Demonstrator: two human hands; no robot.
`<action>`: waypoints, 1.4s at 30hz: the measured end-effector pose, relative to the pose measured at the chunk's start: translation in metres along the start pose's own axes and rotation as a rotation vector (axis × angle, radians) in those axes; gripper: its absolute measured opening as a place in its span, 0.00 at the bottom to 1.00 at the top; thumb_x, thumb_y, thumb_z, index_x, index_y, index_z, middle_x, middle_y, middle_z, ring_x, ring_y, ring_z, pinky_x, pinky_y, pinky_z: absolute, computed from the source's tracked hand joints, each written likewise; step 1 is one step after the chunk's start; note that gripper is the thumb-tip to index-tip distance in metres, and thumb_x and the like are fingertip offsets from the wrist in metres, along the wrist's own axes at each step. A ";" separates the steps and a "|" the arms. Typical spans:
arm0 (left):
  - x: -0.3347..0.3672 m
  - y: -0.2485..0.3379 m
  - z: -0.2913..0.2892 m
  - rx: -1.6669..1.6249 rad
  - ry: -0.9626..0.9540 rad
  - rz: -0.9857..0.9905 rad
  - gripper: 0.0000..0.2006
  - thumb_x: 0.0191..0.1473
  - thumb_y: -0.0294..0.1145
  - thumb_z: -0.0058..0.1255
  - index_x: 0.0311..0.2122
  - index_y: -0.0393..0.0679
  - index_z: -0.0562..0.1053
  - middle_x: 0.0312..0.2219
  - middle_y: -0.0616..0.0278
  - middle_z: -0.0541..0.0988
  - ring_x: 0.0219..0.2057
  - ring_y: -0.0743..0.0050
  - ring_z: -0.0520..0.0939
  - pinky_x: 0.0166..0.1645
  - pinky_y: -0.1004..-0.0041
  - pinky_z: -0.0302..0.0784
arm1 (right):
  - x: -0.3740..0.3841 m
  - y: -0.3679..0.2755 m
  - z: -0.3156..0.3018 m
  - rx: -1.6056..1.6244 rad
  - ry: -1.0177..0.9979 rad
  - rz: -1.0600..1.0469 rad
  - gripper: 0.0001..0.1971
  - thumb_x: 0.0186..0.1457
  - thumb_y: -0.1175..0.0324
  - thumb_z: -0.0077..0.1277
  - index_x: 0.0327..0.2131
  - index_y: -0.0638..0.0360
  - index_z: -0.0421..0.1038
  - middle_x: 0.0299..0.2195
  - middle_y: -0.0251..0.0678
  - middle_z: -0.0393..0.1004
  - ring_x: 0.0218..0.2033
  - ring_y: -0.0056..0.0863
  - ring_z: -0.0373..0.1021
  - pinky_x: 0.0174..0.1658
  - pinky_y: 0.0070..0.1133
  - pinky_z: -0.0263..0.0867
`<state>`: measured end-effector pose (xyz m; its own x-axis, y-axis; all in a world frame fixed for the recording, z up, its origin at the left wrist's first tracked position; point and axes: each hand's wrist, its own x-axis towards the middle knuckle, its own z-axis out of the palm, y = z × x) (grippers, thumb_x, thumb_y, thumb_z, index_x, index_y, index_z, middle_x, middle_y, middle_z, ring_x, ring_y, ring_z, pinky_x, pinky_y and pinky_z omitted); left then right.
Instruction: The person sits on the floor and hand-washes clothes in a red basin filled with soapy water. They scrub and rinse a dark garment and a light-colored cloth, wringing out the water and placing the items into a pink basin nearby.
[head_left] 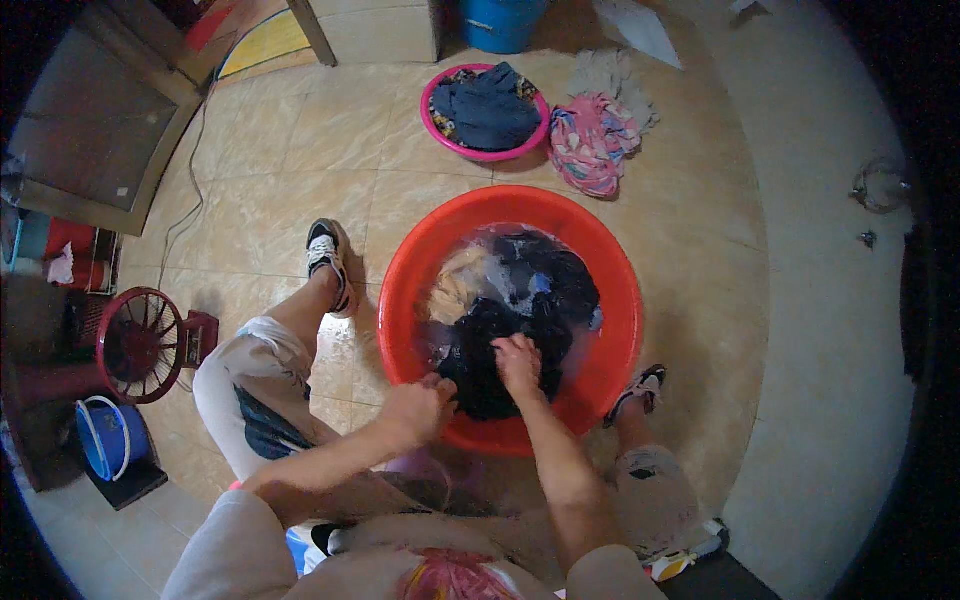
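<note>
A large red plastic tub [402, 280] sits on the floor between my feet, with wet laundry and cloudy water inside. My left hand [420, 408] is closed on the edge of a soaked black garment [482, 365] at the tub's near left side. Further right, my right hand [518, 364] has its fingers curled into the same garment, their tips partly hidden in the folds. Behind it lie a tan cloth [458, 285] at the left and more dark clothing [565, 280] at the right, partly under water.
Beyond the tub stands a pink-rimmed basin [488, 155] of dark clothes, beside a pink patterned cloth [592, 145] on the tiles. A blue bucket [500, 25] is at the back. To the left are a dark red fan [140, 345] and a small blue pail [108, 438].
</note>
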<state>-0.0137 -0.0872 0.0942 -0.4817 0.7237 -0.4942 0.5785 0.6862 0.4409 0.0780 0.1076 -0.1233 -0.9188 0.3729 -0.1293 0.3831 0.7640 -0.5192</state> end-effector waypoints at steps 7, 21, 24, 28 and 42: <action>0.010 0.009 0.003 -0.130 0.129 0.135 0.10 0.48 0.36 0.52 0.36 0.47 0.71 0.32 0.58 0.73 0.35 0.57 0.78 0.35 0.61 0.76 | 0.047 -0.035 0.055 -0.239 -0.154 0.166 0.10 0.47 0.63 0.51 0.36 0.46 0.74 0.39 0.41 0.66 0.46 0.44 0.61 0.47 0.38 0.59; 0.018 0.037 -0.009 -0.650 0.342 0.297 0.09 0.44 0.23 0.53 0.34 0.41 0.73 0.32 0.54 0.74 0.36 0.53 0.76 0.42 0.64 0.73 | 0.026 -0.090 -0.221 0.784 -0.098 -0.032 0.06 0.53 0.72 0.52 0.31 0.63 0.66 0.25 0.27 0.67 0.28 0.12 0.64 0.33 0.14 0.62; 0.005 0.070 -0.034 -0.481 0.417 0.400 0.12 0.44 0.26 0.55 0.37 0.41 0.71 0.32 0.54 0.73 0.35 0.54 0.75 0.41 0.64 0.71 | -0.002 -0.114 -0.274 0.816 0.021 -0.053 0.05 0.53 0.73 0.51 0.31 0.62 0.65 0.25 0.25 0.66 0.27 0.11 0.62 0.32 0.12 0.60; -0.003 0.099 -0.042 -0.284 0.769 0.486 0.15 0.45 0.33 0.57 0.37 0.39 0.70 0.31 0.56 0.72 0.33 0.60 0.75 0.35 0.70 0.70 | -0.037 -0.130 -0.282 0.794 0.113 -0.079 0.05 0.54 0.73 0.51 0.32 0.61 0.66 0.27 0.25 0.67 0.29 0.12 0.63 0.33 0.13 0.62; 0.027 0.089 -0.011 -1.923 0.006 0.084 0.01 0.57 0.30 0.45 0.33 0.49 0.69 0.31 0.70 0.76 0.32 0.79 0.75 0.38 0.74 0.71 | -0.058 -0.085 -0.244 1.368 0.094 0.348 0.17 0.58 0.56 0.46 0.48 0.51 0.63 0.39 0.33 0.72 0.40 0.24 0.69 0.32 0.19 0.65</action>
<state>0.0177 -0.0059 0.1285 -0.5000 0.7512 -0.4309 -0.7954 -0.2016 0.5715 0.1222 0.1495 0.1348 -0.7674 0.5081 -0.3910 0.1430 -0.4589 -0.8769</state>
